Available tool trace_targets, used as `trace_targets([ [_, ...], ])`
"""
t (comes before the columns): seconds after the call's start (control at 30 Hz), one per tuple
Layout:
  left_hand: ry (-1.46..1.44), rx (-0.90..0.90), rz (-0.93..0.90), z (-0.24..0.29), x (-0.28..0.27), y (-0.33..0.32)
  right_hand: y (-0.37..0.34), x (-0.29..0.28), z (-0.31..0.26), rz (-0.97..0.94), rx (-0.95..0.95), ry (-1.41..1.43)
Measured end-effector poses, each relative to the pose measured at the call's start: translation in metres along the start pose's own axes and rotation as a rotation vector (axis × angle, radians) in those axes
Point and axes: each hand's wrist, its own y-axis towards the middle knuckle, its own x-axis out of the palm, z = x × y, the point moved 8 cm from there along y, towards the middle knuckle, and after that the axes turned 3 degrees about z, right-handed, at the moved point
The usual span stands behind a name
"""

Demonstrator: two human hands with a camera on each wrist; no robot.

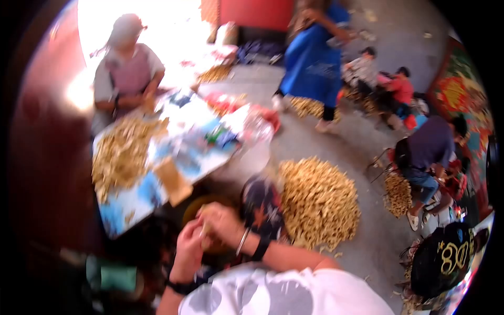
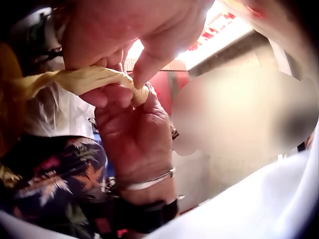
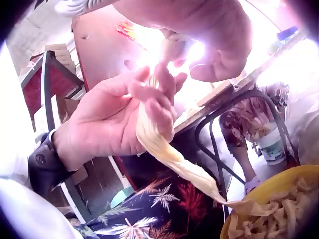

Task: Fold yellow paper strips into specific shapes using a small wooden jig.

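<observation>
Both hands meet in front of the body over a long, pale yellow, soft strip (image 3: 172,159), folded and twisted like tofu skin. My left hand (image 3: 107,117) grips it, the strip running across the fingers and trailing down to a yellow basin (image 3: 299,172) of similar pale strips (image 3: 274,214). With thumb and fingers, my right hand (image 2: 137,132) pinches the upper end, where the strip is wrapped into a small bunch (image 2: 141,94). In the head view, the left hand (image 1: 189,247) is close beside the right hand (image 1: 223,223).
A table (image 1: 113,218) at the left bears a heap of pale strips (image 1: 123,152) and plastic bags. Right of my knee lies a big floor pile of small knotted pieces (image 1: 317,202). One person (image 1: 128,76) is behind the table, another in a blue apron (image 1: 312,63) stands beyond, and several sit rightward.
</observation>
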Motion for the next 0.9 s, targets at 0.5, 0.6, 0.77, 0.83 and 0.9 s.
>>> trace_targets([
  [0.5, 0.068, -0.104, 0.062, 0.007, -0.015, -0.029, 0.007, -0.003, 0.021, -0.010, 0.224, 0.313],
  [0.6, 0.094, -0.139, 0.049, 0.005, -0.019, -0.024, 0.008, 0.002, 0.017, -0.039, 0.232, 0.287],
  [0.77, 0.629, 0.207, 0.111, 0.048, -0.019, 0.000, 0.029, 0.010, 0.000, -0.140, 0.267, 0.173],
  [0.83, 0.919, 0.392, 0.185, 0.074, -0.024, 0.015, 0.046, 0.017, -0.010, -0.194, 0.212, 0.129],
  [0.9, 0.988, 0.443, 0.262, 0.096, -0.035, 0.036, 0.072, 0.019, -0.024, -0.122, 0.090, 0.002],
])
